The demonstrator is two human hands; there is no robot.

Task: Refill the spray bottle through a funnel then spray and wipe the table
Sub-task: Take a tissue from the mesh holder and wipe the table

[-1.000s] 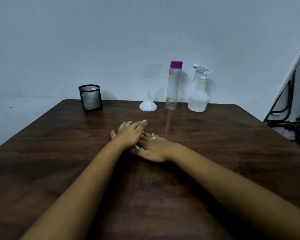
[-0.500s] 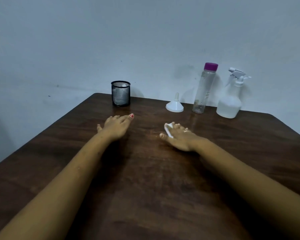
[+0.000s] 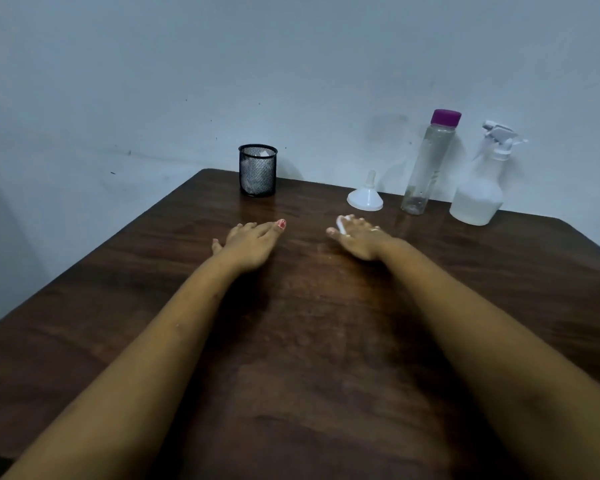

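A white spray bottle with some clear liquid stands at the table's far right, by the wall. Left of it stands a tall clear bottle with a purple cap, nearly empty. A white funnel sits upside down beside that. My left hand lies flat on the dark wooden table, fingers straight. My right hand lies flat just in front of the funnel, a small white piece showing at its fingertips. Both hands are apart from the bottles.
A black mesh cup with something white inside stands at the table's far edge, left of the funnel. The table's left edge runs diagonally near my left forearm. A pale wall is right behind the objects.
One second ago my hands lay one over the other at the table's middle. They have since moved apart, and my view has turned to the left.
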